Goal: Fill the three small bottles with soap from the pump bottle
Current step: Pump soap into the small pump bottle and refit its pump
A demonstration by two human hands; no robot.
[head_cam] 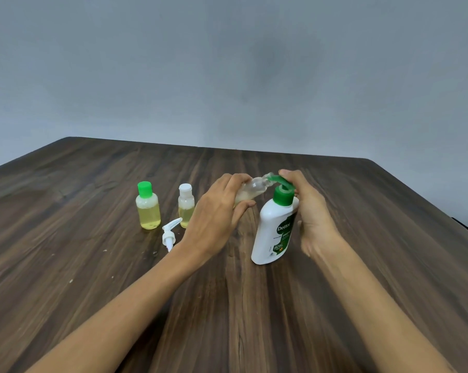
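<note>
Head view: left hand [216, 214] grips the third small bottle [250, 190] tilted, mouth against the pump bottle [274, 230] spout on the tabletop [92, 265]; right hand [308, 211] clasps the pump, pressing, so soap enters directly.

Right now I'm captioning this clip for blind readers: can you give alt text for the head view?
A left hand tilts a small clear bottle to the green pump of a white soap bottle, which the right hand presses. Two capped, filled small bottles stand left on the wooden table.
</note>
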